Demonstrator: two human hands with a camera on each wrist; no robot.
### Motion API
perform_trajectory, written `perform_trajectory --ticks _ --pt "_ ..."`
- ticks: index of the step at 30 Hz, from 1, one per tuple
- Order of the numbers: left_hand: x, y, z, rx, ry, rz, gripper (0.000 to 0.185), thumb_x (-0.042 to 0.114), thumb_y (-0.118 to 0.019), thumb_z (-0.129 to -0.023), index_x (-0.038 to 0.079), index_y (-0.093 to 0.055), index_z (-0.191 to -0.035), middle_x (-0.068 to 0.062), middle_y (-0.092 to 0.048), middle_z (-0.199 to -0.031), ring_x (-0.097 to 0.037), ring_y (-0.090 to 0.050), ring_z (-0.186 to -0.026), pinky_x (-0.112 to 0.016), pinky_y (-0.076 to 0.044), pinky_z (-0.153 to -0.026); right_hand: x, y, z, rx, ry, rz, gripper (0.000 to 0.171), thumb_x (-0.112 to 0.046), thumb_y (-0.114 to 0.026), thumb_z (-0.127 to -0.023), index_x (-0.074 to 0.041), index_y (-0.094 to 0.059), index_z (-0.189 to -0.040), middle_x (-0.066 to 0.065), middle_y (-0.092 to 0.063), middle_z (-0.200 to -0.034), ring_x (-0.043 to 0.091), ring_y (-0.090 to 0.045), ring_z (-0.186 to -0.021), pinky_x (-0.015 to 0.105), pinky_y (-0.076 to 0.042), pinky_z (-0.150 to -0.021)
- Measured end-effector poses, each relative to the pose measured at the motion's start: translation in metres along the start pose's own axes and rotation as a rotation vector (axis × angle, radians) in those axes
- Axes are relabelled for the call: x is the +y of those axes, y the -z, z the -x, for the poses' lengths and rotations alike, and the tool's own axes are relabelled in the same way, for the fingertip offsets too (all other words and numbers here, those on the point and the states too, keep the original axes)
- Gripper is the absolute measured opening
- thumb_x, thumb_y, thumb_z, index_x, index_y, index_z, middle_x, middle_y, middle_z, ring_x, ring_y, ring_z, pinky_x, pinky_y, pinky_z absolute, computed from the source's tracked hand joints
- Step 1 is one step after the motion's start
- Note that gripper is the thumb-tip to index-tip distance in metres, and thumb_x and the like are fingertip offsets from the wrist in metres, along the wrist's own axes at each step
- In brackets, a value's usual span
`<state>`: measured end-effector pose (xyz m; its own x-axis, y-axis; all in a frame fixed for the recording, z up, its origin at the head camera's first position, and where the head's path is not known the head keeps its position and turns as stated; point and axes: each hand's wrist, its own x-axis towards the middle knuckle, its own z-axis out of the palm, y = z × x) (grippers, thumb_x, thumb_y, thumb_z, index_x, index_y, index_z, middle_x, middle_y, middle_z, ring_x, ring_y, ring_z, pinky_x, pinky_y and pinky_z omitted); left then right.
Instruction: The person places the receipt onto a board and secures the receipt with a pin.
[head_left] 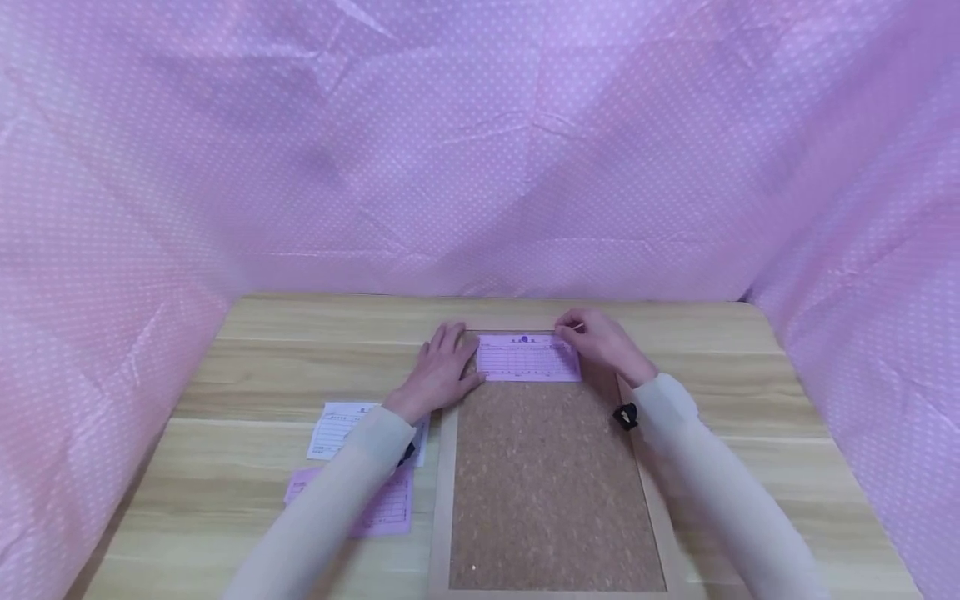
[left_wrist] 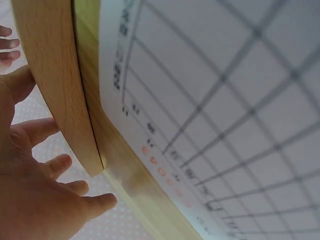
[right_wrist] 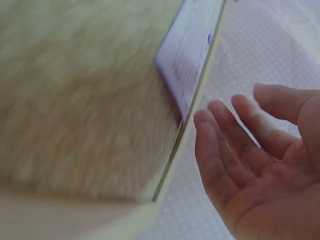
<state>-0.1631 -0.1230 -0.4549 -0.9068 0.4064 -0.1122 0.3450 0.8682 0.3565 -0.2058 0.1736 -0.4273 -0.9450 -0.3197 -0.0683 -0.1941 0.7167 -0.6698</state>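
Observation:
A pink printed slip (head_left: 528, 367) lies across the top of a framed corkboard (head_left: 551, 483), with a small purple dot, perhaps a pin head, at its upper middle. My left hand (head_left: 442, 371) rests at the board's upper left corner, fingers spread, thumb at the slip's lower left edge. By the slip's upper right corner is my right hand (head_left: 600, 337), fingers bent. In the right wrist view its thumb and fingers stand apart with nothing visible between them. A white slip (left_wrist: 215, 100) fills much of the left wrist view.
Left of the board, a white printed slip (head_left: 333, 433) and another pink slip (head_left: 386, 508) lie on the wooden table (head_left: 247, 375), partly beneath my left forearm. Pink dotted cloth (head_left: 480, 167) hangs behind and at both sides. Black bands show at both wrists.

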Motion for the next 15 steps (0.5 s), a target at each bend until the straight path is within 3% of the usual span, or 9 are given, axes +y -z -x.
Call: perform_trajectory --ticks 8,15 --pt "-0.008 0.005 0.016 -0.001 0.034 0.075 0.078 0.054 -0.056 -0.102 0.012 -0.032 -0.163 -0.018 -0.009 -0.172 -0.046 0.0 -0.156 -0.072 -0.006 -0.12 0.011 0.005 0.031 0.061 0.257 0.225 0.032 -0.019 -0.064 -0.104 0.004 -0.07 -0.126 0.027 -0.063 -0.136 0.046 -0.058 -0.127 0.058 -0.043 -0.111" --pt "-0.01 0.01 0.036 0.054 0.015 0.107 0.088 0.064 -0.055 -0.099 0.014 -0.027 -0.165 -0.016 -0.005 -0.173 -0.045 0.005 -0.157 -0.073 -0.001 -0.119 0.021 0.007 0.063 0.014 0.372 0.308 0.041 -0.024 -0.066 -0.103 0.002 -0.065 -0.136 0.027 -0.053 -0.148 0.048 -0.047 -0.139 0.062 -0.036 -0.115"
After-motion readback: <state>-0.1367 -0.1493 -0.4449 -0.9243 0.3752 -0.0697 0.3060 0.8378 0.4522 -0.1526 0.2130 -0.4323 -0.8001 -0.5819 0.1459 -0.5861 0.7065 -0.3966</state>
